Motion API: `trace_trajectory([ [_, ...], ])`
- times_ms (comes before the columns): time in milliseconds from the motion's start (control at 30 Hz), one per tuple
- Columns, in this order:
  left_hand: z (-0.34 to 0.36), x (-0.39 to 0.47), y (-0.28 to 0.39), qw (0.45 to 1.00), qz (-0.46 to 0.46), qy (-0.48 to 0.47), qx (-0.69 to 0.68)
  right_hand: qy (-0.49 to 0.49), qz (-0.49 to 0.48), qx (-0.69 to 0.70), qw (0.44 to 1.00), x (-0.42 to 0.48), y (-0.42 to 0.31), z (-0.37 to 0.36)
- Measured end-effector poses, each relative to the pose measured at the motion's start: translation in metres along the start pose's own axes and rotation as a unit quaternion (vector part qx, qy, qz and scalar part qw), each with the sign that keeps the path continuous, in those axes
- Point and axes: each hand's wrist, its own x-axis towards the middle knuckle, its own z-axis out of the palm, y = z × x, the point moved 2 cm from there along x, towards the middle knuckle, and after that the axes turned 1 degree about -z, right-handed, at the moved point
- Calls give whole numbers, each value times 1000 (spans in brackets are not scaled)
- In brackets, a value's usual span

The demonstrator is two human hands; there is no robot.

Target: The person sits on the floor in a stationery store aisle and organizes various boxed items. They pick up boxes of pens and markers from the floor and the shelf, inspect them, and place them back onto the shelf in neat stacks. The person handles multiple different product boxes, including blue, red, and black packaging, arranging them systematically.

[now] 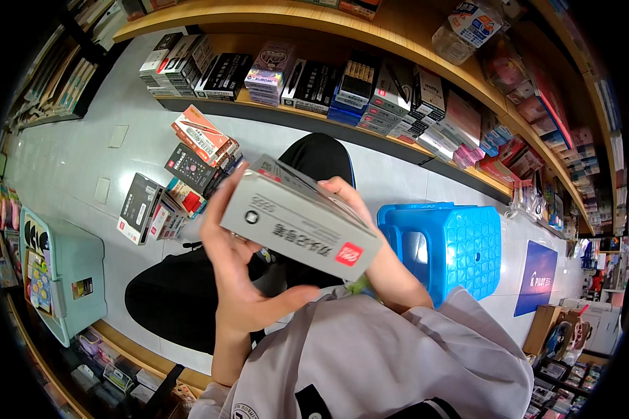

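Note:
A grey-and-white cardboard pen box point(293, 225) with a red logo and printed writing is tilted in front of my chest. The fingers of my left hand point(236, 277) press along its left end, while the thumb stands out below, off the box. My right hand point(354, 201) holds its far right side, partly hidden behind it. Beyond my left hand, on the floor, stand a red-and-white pen box point(202, 135), a black pen box point(190, 166) and a grey pen box point(140, 207), with more boxes among them.
A wooden shelf point(398, 29) curves across the front, its lower board lined with stacked pen boxes point(309, 84). A blue plastic stool point(466, 251) stands to my right. At left is a pale green plastic bin point(78, 277). A plastic bottle point(458, 36) stands on the upper shelf.

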Motion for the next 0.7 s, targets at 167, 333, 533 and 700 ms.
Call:
trace_trajectory([
  [167, 12, 3, 3, 997, 21, 32, 73, -88, -55, -65, 992, 8, 18, 4],
  [333, 10, 1, 3, 997, 0, 37, 73, 39, -82, -3, 996, 30, 24, -52],
  [533, 7, -1, 6, 994, -16, 35, 103, -89, -43, -76, 992, 36, 21, -51],
  [700, 10, -2, 7, 995, -5, 48, 92, -152, 48, 113, 981, 19, 27, -4],
])
